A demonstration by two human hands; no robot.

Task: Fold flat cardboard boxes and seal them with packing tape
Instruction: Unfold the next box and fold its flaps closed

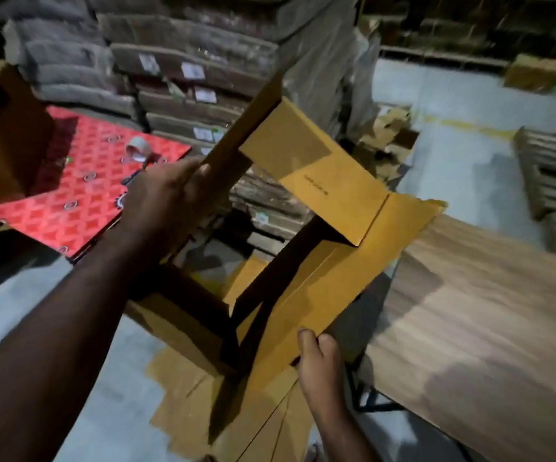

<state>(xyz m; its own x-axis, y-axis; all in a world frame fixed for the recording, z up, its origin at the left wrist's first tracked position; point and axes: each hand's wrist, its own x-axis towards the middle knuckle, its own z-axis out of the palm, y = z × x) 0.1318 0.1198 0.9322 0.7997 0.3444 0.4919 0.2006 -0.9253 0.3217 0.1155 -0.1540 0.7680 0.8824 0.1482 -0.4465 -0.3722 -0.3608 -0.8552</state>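
Holding one opened-out cardboard box [306, 248] mid-air, two hands: my left hand [166, 201] grips far panel edge, my right hand [320, 365] pinches near flap. One tape roll [139, 149] on red sheet [80, 188]. Flat cardboard [183, 388] on floor below.

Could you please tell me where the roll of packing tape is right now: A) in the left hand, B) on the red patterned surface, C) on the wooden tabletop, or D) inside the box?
B: the tape roll lies on the red surface, beyond the left hand, which grips the box.
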